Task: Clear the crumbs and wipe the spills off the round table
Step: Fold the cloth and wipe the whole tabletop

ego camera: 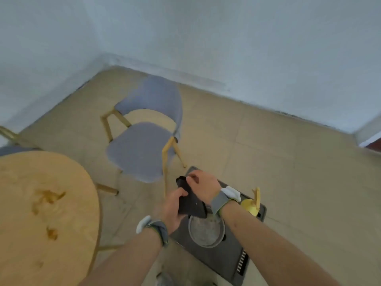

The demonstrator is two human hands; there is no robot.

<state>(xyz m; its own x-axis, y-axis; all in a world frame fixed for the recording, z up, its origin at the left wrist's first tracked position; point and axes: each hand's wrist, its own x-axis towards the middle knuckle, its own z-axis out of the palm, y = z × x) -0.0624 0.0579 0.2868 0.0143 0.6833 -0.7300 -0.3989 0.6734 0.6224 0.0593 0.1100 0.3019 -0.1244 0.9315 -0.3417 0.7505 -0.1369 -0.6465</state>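
Both hands on the dark cloth [190, 200]: left hand [173, 211] grips its lower part, right hand [203, 183] pinches the top edge, over the grey tray [222, 263]. Looks soft, light, floppy; bunch it to wipe. Brown spills [48, 198] sit on the round table [68, 234], well left.

Plain dining corner of a home or small eatery, round wooden table [41, 203] with brown spills, grey-cushioned wooden chair [144, 141] just beside the table, beige tiled floor [288, 162], bare white walls [226, 38] beyond the chair
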